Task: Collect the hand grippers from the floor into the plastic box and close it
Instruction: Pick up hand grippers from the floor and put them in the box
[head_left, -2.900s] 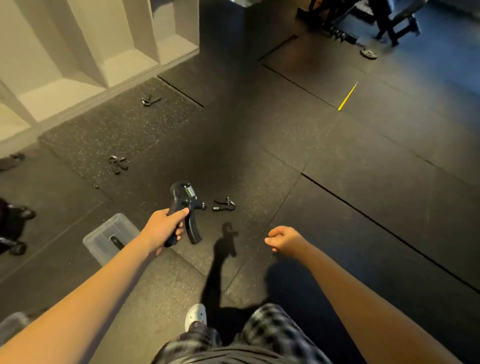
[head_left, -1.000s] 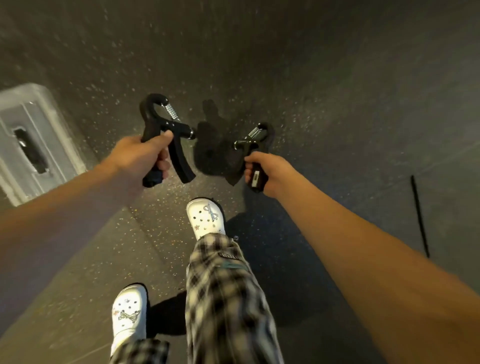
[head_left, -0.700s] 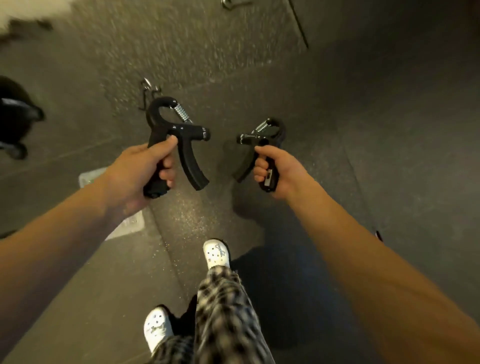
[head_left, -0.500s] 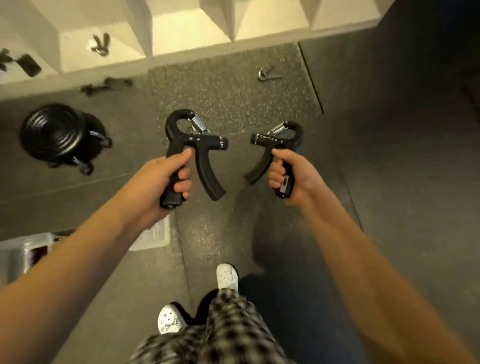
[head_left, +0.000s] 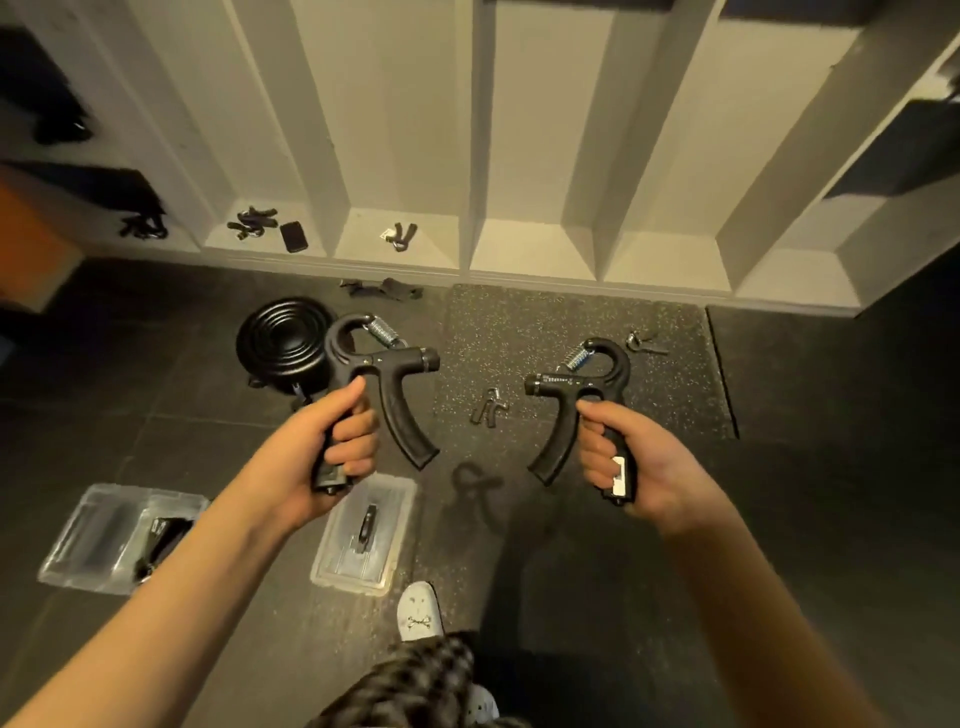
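Dark gym floor (head_left: 805, 519). First hand gripper (head_left: 384, 364) clasped by left hand (head_left: 332, 441), second hand gripper (head_left: 576, 387) by right hand (head_left: 634, 447). Plastic box (head_left: 78, 530) lies open, lower left. Risk: grippers dropped from height, box missed.

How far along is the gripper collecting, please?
Done: the open box seems to hold black items already. In hand: the left hand grips one gripper, the right hand a second gripper. Left: boxing both, fetching the near small gripper and far small gripper off the mat, fitting the lid.
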